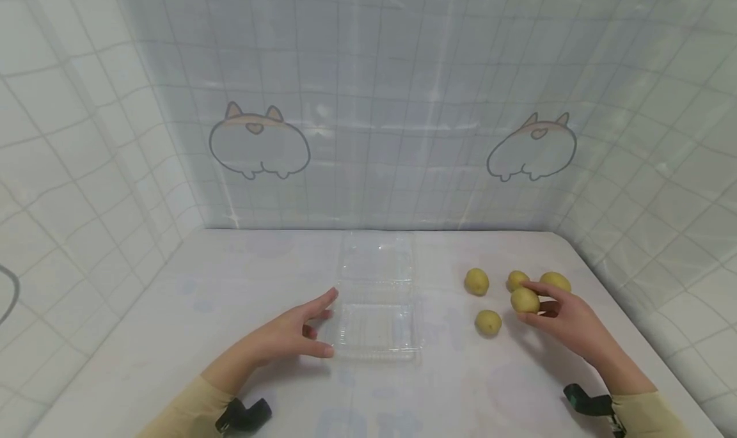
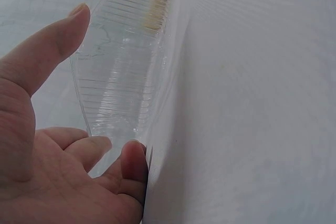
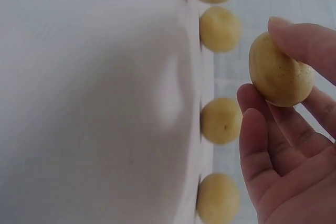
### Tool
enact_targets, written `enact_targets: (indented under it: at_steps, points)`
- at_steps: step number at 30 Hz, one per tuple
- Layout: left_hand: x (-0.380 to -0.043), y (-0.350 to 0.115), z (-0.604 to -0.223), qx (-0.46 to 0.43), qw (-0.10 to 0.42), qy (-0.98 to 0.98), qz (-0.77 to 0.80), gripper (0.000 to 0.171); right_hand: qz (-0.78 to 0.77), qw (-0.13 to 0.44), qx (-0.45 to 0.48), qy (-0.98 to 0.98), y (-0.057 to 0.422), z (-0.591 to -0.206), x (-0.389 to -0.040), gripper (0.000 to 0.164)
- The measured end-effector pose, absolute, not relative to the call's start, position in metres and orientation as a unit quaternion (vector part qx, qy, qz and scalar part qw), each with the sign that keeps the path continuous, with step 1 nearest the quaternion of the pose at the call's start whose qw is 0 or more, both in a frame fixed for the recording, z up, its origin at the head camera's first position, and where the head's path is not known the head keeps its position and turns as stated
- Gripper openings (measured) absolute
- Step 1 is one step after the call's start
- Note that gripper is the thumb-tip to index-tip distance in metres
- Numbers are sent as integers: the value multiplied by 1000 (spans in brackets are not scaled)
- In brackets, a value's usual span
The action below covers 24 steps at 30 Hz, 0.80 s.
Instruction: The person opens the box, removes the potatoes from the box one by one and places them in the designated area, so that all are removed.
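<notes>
My right hand [image 1: 567, 320] pinches a small yellow potato [image 1: 525, 300] between thumb and fingers. The right wrist view shows this potato [image 3: 281, 69] held up off the table. More potatoes lie around it: one [image 1: 476, 281] and another [image 1: 488, 323] to its left, one [image 1: 517, 280] just behind it, and one [image 1: 555, 281] partly hidden behind my right hand. A clear plastic clamshell box [image 1: 377, 326] lies unfolded, its lid half toward the back. At its left side is my left hand [image 1: 288, 336], thumb and fingers spread, holding nothing; whether the fingertips touch the box I cannot tell.
The white table [image 1: 230, 278] meets a grid-patterned curtain [image 1: 374, 137] at the back, with similar sheets at both sides. Each wrist carries a dark camera mount, one on the left [image 1: 244, 415] and one on the right [image 1: 587, 401].
</notes>
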<state>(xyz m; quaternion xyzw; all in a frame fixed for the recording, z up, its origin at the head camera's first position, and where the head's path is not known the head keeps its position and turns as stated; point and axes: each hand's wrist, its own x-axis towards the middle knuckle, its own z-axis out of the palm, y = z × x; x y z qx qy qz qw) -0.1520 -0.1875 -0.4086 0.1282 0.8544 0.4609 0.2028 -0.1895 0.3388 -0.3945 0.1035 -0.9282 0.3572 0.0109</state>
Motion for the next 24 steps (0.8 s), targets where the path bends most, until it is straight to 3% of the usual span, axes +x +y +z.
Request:
enact_targets:
  at_steps: [24]
  points:
    - [-155, -187, -410, 131, 202, 853, 462, 106, 363, 0, 88, -928, 360, -413, -186, 72]
